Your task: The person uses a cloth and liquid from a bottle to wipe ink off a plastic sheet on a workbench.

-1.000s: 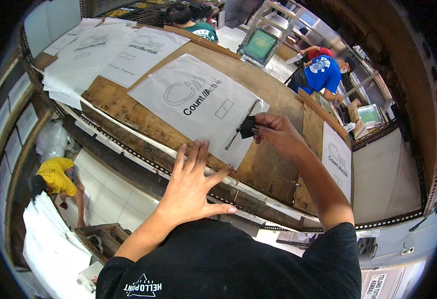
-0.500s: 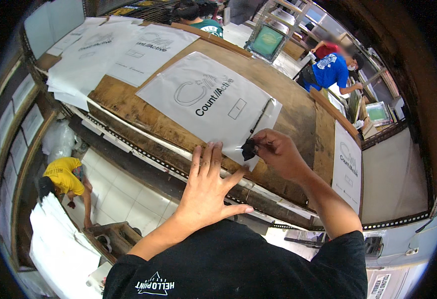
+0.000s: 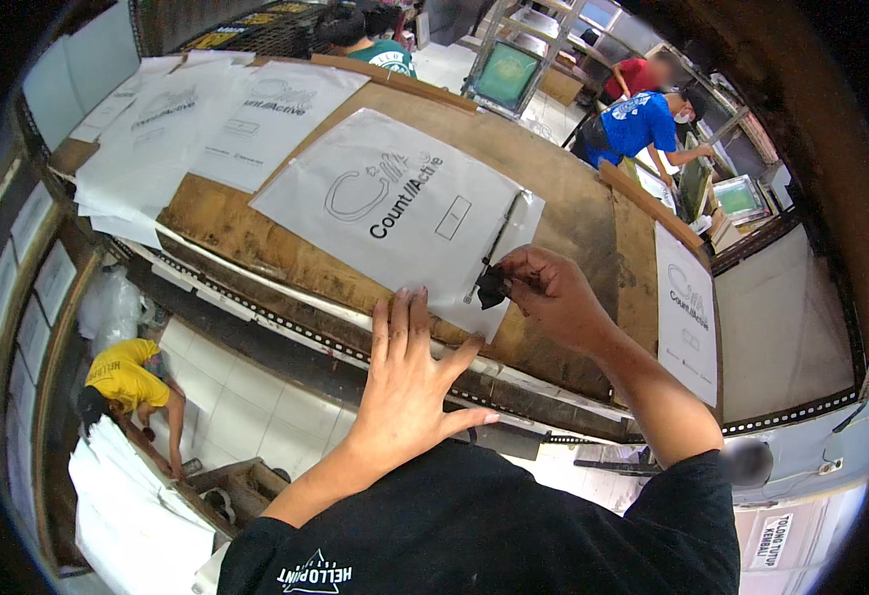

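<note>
A white printed sheet (image 3: 409,253) with dark lettering and an outlined drawing lies on a stained brown work board (image 3: 578,223). My left hand (image 3: 405,387) is spread with its fingertips on the sheet's near edge, holding nothing. A crumpled black cloth (image 3: 492,289) is pinched in my right hand (image 3: 551,297) at the sheet's near right part. Next to the cloth runs a narrow dark line (image 3: 502,236) along the sheet's right side; whether it is print or smear I cannot tell.
More printed sheets (image 3: 271,119) overlap at the far left, and another sheet (image 3: 684,307) lies at the right. Wooden strips (image 3: 652,203) edge the board. A person in yellow (image 3: 127,377) bends low at the left; a person in blue (image 3: 637,127) works at the far right.
My right hand has shifted slightly with the black cloth, uncovering the near end of the dark line. My left hand has stayed on the sheet's edge. The whole view has turned a little.
</note>
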`<state>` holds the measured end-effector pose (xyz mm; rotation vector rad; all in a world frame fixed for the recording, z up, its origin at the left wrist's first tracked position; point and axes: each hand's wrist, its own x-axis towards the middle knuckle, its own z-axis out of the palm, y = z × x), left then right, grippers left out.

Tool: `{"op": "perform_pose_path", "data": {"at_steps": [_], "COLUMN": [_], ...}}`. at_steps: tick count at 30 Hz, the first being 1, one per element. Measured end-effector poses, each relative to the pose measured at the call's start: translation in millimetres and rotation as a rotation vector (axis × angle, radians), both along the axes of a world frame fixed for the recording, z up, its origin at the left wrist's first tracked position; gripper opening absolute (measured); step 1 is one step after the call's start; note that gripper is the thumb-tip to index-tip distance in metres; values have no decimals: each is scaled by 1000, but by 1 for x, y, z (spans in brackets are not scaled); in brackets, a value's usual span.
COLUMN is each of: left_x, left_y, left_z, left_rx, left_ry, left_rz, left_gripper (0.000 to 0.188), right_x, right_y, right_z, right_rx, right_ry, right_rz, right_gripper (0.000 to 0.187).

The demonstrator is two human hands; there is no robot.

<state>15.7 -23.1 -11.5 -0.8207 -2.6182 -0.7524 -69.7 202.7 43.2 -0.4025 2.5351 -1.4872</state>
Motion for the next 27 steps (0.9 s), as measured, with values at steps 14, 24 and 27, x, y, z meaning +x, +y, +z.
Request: {"op": "perform_pose_path", "data": {"at_steps": [14, 24, 27], "left_x": [-1, 0, 0], "left_y": [-4, -1, -1], "left_z": [5, 6, 10], "left_rx": [-3, -45, -86], "left_ry": [-55, -41, -47], "left_rz": [-36, -7, -18], "left_gripper": [79, 81, 77], "right_x": [15, 28, 24], "right_y": [-19, -20, -20], "right_z": [-23, 3, 3], "right_rx": [389, 670, 828], "right_ry": [577, 765, 813], "right_rz": [85, 269, 317], "right_gripper": [24, 32, 38]}}
